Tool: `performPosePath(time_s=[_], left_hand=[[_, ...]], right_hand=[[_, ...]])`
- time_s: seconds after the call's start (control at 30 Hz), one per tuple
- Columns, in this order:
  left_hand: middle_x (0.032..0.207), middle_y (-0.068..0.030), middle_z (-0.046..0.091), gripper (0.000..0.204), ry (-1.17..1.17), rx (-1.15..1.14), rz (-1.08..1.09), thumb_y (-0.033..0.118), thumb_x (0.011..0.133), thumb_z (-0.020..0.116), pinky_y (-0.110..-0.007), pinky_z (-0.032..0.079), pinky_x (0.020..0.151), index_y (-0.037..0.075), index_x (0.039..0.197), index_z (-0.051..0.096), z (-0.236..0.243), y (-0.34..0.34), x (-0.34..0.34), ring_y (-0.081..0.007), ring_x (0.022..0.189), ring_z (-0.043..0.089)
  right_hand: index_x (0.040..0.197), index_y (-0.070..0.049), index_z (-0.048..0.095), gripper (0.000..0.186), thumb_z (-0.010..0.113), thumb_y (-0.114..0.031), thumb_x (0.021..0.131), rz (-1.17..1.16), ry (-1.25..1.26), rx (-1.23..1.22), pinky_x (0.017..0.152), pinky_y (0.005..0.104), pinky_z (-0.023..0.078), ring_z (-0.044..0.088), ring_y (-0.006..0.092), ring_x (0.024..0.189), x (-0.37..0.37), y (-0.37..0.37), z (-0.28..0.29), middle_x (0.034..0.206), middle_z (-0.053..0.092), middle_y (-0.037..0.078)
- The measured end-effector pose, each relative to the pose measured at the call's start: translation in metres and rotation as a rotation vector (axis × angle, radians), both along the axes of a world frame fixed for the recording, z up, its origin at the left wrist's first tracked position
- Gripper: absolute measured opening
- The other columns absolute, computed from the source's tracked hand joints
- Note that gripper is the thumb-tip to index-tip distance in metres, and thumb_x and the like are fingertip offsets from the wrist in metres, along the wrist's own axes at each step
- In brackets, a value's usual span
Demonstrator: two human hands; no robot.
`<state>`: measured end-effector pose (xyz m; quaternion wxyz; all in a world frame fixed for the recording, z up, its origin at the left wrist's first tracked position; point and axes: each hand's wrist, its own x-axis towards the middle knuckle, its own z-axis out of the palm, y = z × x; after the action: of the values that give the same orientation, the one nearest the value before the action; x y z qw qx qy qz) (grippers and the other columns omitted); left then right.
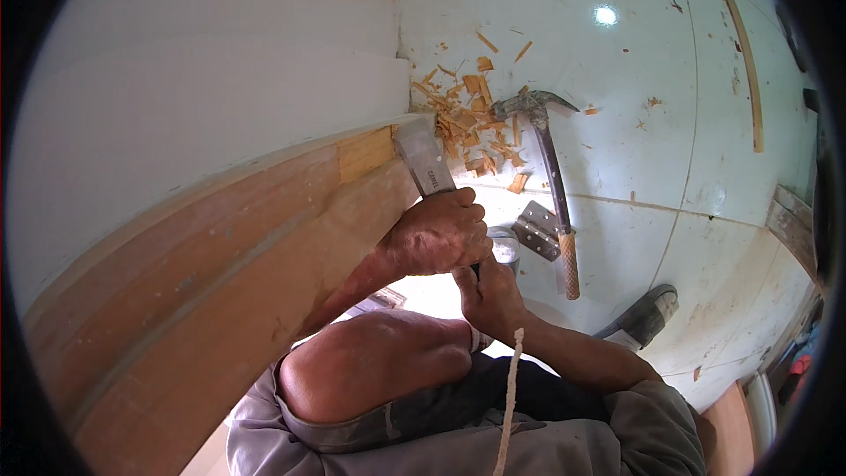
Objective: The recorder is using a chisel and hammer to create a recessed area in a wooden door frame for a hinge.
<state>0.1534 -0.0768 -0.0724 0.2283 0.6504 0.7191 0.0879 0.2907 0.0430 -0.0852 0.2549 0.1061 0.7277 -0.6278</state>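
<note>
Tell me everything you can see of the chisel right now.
The chisel has a broad, flat blade of grey metal with a dull, worn look. The blade slopes up and to the left, and its tip sits in a pale notch cut into the edge of the wooden door. The handle is hidden: the left hand wraps it just below the blade, and the right hand grips lower down. Wood chips lie on the floor just beyond the blade.

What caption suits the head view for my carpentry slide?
Both hands press a chisel into a door edge; hammer, hinge and chips lie nearby.
</note>
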Motion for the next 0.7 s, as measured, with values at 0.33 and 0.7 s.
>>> performPosePath(time_s=[0.33,0.7], left_hand=[[0.065,0.0028,0.047,0.015,0.012,0.110,0.078,0.024,0.071,0.065,-0.031,0.041,0.070,0.017,0.072,0.052,0.009,0.007,-0.002,-0.0154,0.071,0.053],[0.066,0.0001,0.057,0.020,0.157,0.270,0.437,0.025,0.061,0.072,-0.038,0.043,0.069,0.015,0.075,0.061,-0.002,0.057,-0.022,-0.0222,0.071,0.060]], right_hand=[[0.109,0.006,0.049,0.044,0.051,-0.037,0.097,-0.011,0.013,-0.077,0.064,0.0547,0.049,0.063,0.0484,0.071,-0.006,0.017,0.003,0.073,0.062,0.029],[0.092,0.004,0.065,0.043,0.058,-0.039,0.093,0.306,0.091,0.129,0.065,0.0461,0.051,0.066,0.0397,0.070,-0.093,0.118,0.026,0.075,0.065,0.024]])
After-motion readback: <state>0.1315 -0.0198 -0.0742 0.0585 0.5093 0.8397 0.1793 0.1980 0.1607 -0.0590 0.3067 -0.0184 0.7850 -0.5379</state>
